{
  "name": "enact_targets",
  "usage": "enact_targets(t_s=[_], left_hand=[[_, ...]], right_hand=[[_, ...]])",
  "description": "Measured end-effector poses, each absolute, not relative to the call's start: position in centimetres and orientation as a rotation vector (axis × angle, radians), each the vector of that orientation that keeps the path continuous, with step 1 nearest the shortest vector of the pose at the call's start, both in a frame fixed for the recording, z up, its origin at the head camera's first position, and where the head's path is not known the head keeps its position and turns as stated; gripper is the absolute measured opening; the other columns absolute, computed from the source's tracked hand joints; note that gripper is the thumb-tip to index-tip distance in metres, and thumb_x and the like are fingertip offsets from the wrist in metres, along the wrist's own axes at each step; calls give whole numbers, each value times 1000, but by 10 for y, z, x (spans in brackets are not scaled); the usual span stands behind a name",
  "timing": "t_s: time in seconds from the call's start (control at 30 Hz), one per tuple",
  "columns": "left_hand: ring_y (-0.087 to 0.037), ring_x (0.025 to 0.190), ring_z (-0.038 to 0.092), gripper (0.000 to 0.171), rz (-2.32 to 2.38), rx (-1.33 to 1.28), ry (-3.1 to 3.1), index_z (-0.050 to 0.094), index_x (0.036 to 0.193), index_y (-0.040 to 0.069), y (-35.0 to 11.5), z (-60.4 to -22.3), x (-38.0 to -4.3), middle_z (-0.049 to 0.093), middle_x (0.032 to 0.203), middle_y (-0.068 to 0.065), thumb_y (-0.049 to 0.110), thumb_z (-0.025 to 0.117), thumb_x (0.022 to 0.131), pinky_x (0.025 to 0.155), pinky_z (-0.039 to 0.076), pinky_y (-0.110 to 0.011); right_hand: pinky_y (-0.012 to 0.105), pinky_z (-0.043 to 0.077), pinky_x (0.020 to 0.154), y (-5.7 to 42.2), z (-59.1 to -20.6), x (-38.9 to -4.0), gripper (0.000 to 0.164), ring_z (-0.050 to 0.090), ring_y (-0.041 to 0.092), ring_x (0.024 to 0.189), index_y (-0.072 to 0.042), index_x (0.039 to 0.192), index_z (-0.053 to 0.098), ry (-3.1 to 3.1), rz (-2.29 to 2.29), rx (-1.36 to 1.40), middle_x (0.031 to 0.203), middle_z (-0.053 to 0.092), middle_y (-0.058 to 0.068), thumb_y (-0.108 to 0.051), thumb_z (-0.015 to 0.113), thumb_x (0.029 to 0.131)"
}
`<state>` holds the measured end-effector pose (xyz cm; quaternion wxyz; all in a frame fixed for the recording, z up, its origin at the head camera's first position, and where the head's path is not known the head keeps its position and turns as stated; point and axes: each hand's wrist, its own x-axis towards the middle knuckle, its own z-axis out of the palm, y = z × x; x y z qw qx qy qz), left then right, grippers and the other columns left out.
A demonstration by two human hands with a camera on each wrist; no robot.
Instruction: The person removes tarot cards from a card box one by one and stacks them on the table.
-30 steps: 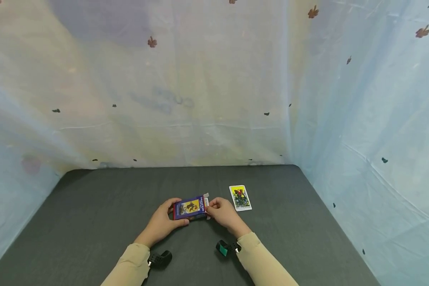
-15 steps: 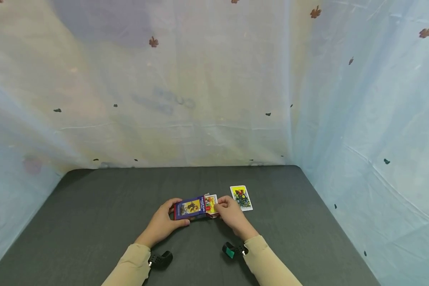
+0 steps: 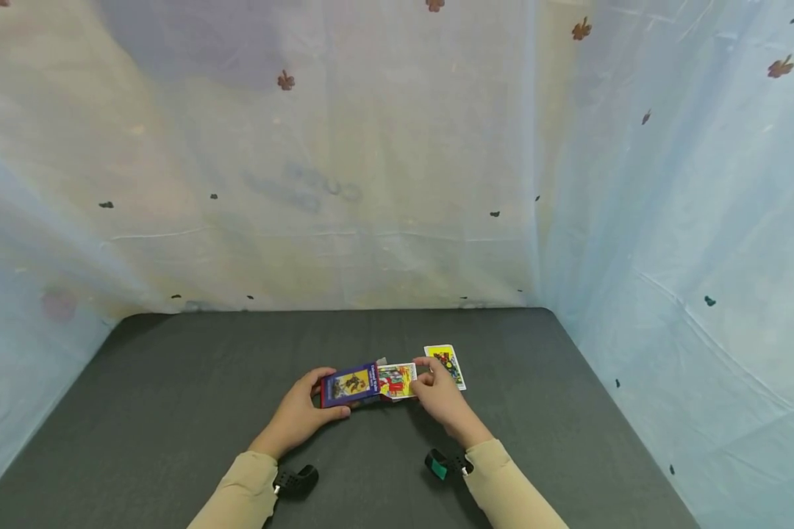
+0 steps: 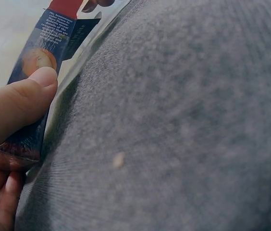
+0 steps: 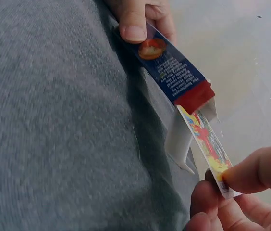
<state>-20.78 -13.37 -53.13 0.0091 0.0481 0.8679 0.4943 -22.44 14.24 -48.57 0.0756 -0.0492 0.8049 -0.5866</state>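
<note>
A dark blue card box [image 3: 349, 385] with a yellow picture on top lies sideways in my left hand [image 3: 302, 413], thumb along its near side and fingers round its closed end. From its open right end a picture card [image 3: 395, 380] with red and yellow artwork sticks well out. My right hand [image 3: 442, 397] pinches the outer end of that card between thumb and fingers, as the right wrist view shows. The box's open flap [image 5: 178, 139] hangs below the card there. Just behind my right hand, a tarot card [image 3: 448, 361] lies face up, partly covered by the fingers.
Everything is on a dark grey cloth-covered table [image 3: 238, 345]. A pale plastic curtain [image 3: 397, 184] with leaf prints hangs along the back and both sides. Black straps [image 3: 296, 481] with devices sit at both wrists.
My right hand has moved to the right, drawing the picture card out of the box to most of its length. The left hand and box stay in place.
</note>
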Motion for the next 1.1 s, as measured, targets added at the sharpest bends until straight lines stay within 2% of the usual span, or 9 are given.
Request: enact_targets(t_s=[0.17, 0.27, 0.47, 0.63, 0.87, 1.1], left_hand=[[-23, 116, 54, 82, 1550, 157, 2710, 49, 138, 22, -134, -531, -207, 51, 133, -3, 44, 86, 68, 91, 46, -43], [-23, 117, 54, 82, 1546, 153, 2709, 49, 138, 22, -133, -531, -207, 50, 134, -3, 44, 86, 69, 91, 46, -43], [-23, 116, 54, 82, 1544, 148, 2711, 49, 138, 22, -133, -530, -206, 51, 133, -3, 44, 86, 69, 91, 46, -43], [-21, 114, 55, 82, 1551, 156, 2707, 49, 138, 22, -133, -531, -207, 51, 132, -3, 45, 86, 68, 90, 46, -42], [-20, 115, 54, 84, 1555, 160, 2703, 48, 138, 23, -133, -531, -208, 51, 132, -2, 48, 86, 68, 90, 46, -42], [-22, 115, 54, 81, 1549, 146, 2704, 49, 138, 22, -132, -527, -206, 51, 133, -3, 44, 86, 69, 90, 46, -43]], right_hand=[[29, 39, 54, 147, -484, -222, 48, 47, 17, 61, -5, 139, 44, 2462, -1692, -188, 83, 60, 9, -6, 56, 92], [28, 38, 52, 148, -486, -222, 47, 43, 14, 57, -7, 138, 46, 2500, -1646, -224, 77, 55, 6, -6, 57, 92], [30, 40, 53, 148, -487, -221, 48, 43, 16, 59, -13, 139, 49, 2573, -1558, -300, 76, 49, 6, -8, 58, 92], [30, 40, 54, 148, -487, -220, 45, 45, 17, 62, -19, 137, 53, 2590, -1536, -285, 79, 49, 7, -12, 57, 93], [30, 39, 56, 150, -486, -221, 36, 47, 17, 66, -19, 131, 58, 2631, -1503, -301, 80, 52, 6, -20, 60, 96], [28, 36, 51, 153, -489, -223, 30, 44, 16, 62, -19, 125, 61, 2649, -1516, -320, 75, 51, 5, -27, 62, 96]])
